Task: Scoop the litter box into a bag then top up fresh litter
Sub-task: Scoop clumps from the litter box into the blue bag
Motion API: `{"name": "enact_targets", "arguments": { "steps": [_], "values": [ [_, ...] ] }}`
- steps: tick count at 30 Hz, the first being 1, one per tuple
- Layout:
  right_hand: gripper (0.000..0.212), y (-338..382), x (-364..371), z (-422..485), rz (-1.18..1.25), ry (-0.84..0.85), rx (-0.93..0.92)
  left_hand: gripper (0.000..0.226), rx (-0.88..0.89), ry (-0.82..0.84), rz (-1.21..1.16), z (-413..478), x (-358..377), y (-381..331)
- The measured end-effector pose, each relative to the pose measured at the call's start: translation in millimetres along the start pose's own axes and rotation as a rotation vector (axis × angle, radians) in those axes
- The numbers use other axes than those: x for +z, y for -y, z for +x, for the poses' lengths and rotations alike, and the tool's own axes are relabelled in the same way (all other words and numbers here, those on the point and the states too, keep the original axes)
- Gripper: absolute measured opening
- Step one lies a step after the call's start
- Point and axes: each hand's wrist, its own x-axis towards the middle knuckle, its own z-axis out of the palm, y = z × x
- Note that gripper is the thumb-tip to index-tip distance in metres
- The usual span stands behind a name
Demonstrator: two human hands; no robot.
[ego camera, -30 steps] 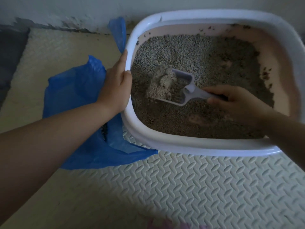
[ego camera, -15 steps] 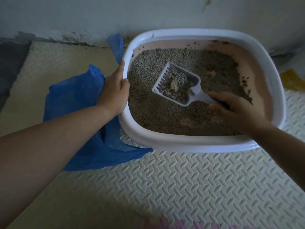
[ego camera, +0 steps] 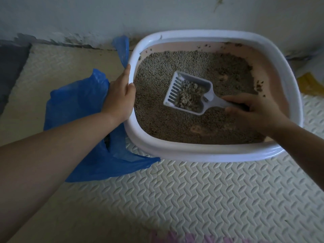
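Inside the box (ego camera: 192,153), a clump-laden scoop (ego camera: 188,92) was gripped by the right hand (ego camera: 254,111); the left hand (ego camera: 121,95) was laid flat against its rim. Level carriage to the bag (ego camera: 78,106) alongside was judged wise.

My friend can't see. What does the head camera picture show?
A person's right hand holds a white scoop full of clumps over the grey litter in a white litter box. The left hand rests on the box's left rim, with a blue bag on the floor mat beside it.
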Motion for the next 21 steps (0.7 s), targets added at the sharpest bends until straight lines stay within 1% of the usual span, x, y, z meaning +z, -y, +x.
{"name": "enact_targets", "arguments": {
  "steps": [2,6,10,12,17,19,21],
  "values": [
    [0.031,3.3,-4.5,7.8,-0.041,0.031,-0.004,0.054,0.008,-0.001,-0.035,0.7,1.2,1.7],
    [0.026,17.4,-15.1,33.7,-0.304,0.233,-0.086,0.055,0.021,-0.019,-0.130,-1.9,2.5,-0.2],
    [0.033,32.8,-23.0,68.4,-0.571,0.389,-0.197,0.055,0.003,-0.017,-0.186,-3.2,2.6,-0.8],
    [0.033,38.0,-17.2,81.2,-0.603,0.422,-0.265,0.055,0.004,-0.018,-0.203,-2.9,2.8,-0.6],
    [0.030,52.0,28.8,88.8,-0.619,0.384,-0.454,0.055,0.023,-0.005,-0.211,-3.1,2.3,1.4],
    [0.031,56.5,39.9,86.5,-0.590,0.396,-0.459,0.055,0.020,-0.001,-0.208,-3.8,2.2,0.2],
    [0.031,53.2,44.6,88.9,-0.517,0.423,-0.390,0.055,0.018,-0.004,-0.204,-4.1,2.1,0.3]
  ]
}}
